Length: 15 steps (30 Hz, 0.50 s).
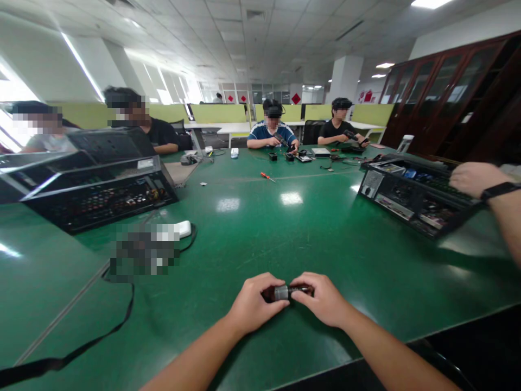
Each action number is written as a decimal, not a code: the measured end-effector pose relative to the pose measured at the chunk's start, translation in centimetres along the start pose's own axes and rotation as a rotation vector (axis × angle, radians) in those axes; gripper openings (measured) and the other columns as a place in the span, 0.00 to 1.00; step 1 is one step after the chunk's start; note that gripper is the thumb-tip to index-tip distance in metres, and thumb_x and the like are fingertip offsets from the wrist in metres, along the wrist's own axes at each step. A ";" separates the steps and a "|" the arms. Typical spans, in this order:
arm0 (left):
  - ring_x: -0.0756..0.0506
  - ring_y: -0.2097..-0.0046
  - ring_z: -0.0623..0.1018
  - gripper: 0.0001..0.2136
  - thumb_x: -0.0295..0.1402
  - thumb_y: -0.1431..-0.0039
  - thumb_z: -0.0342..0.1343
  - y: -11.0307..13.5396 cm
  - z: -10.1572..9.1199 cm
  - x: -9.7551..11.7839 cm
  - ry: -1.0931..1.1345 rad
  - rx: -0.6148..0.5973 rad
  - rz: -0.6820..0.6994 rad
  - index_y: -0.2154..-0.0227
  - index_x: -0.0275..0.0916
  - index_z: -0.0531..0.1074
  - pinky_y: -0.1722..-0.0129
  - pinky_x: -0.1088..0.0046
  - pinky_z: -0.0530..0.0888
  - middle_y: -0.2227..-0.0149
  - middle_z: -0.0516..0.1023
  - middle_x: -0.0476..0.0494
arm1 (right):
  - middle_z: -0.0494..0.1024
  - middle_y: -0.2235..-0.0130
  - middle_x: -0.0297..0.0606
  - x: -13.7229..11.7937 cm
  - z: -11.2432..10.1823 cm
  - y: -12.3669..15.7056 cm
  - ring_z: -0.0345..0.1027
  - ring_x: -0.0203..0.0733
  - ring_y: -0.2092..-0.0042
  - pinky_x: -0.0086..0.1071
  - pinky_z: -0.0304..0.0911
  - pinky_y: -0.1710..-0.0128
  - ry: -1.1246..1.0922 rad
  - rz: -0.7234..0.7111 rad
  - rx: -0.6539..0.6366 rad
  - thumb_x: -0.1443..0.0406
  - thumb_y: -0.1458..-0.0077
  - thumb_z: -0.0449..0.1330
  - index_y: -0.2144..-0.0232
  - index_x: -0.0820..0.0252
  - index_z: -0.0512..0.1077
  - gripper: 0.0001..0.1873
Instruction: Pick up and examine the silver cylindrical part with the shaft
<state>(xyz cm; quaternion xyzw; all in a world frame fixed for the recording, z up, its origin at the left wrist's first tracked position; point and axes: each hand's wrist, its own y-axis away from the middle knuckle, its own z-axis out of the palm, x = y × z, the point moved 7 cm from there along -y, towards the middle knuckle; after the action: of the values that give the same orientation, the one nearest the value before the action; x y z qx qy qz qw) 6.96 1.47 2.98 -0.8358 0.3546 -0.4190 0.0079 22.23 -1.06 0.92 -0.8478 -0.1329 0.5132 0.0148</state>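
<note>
Both of my hands meet near the front edge of the green table point(285, 228) around a small dark cylindrical part with a grey metal band point(283, 292). My left hand point(254, 304) is curled round its left end. My right hand point(323, 300) pinches the right end with closed fingers. What the part is cannot be made out; most of it is hidden by my fingers.
An open black computer case point(93, 184) lies at the left, another point(411, 195) at the right with a person's hand and wristwatch point(484, 182) on it. A black cable point(122, 315) and white adapter point(183, 228) lie left. An orange screwdriver point(266, 176) lies mid-table. Several people sit at the far side.
</note>
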 end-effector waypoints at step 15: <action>0.46 0.68 0.75 0.13 0.33 0.52 0.67 0.0 -0.4 0.2 0.005 0.015 -0.016 0.62 0.39 0.76 0.68 0.72 0.68 0.68 0.77 0.46 | 0.76 0.68 0.36 0.5 -0.3 0.1 0.65 0.36 0.69 0.28 0.58 0.69 0.000 0.017 -0.013 0.64 0.46 0.61 0.65 0.60 0.77 0.07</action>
<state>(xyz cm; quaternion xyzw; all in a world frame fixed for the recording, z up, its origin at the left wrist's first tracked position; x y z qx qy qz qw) 6.74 1.48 3.41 -0.8374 0.3448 -0.4240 0.0100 22.77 -1.04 0.60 -0.8489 -0.1289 0.5126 0.0046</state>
